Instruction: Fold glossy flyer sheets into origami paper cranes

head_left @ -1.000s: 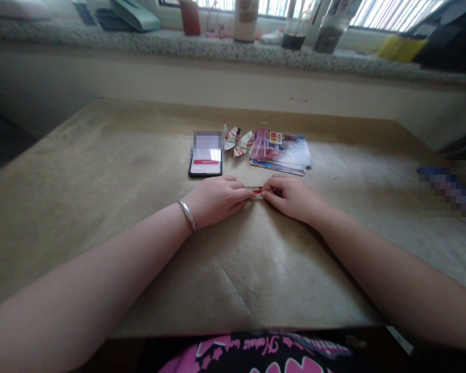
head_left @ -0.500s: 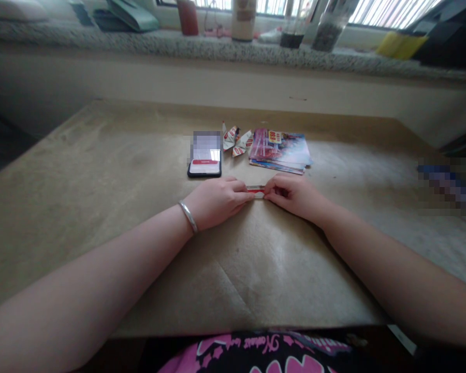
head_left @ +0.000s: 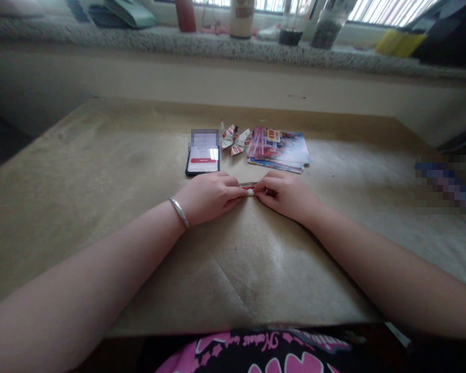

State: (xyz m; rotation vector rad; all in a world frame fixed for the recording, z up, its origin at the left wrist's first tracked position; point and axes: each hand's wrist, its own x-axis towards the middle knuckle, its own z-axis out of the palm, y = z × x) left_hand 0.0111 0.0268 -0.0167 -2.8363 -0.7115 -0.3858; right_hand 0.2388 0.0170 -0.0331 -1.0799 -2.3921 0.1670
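A narrow folded strip of paper (head_left: 250, 191), red and white, lies low on the table between my hands. My left hand (head_left: 213, 196), with a silver bangle at its wrist, grips the strip's left end with fingers pressed together. At the other end, my right hand (head_left: 285, 194) pinches the paper between thumb and fingers. Most of the strip is hidden under the fingertips. Just beyond my hands are a phone (head_left: 203, 160) with a lit screen, a folded paper figure (head_left: 236, 141) in white and red, and a stack of printed paper sheets (head_left: 279, 147).
The tan-covered table (head_left: 140, 140) reaches back to a wall. Above it, a speckled stone sill (head_left: 140, 39) carries bottles, jars and a yellow object (head_left: 401, 43). A blurred blue item (head_left: 448, 184) lies at the table's right side.
Both hands have shifted slightly left and up in view with the paper strip, and are a little closer together. Less of the strip shows between them.
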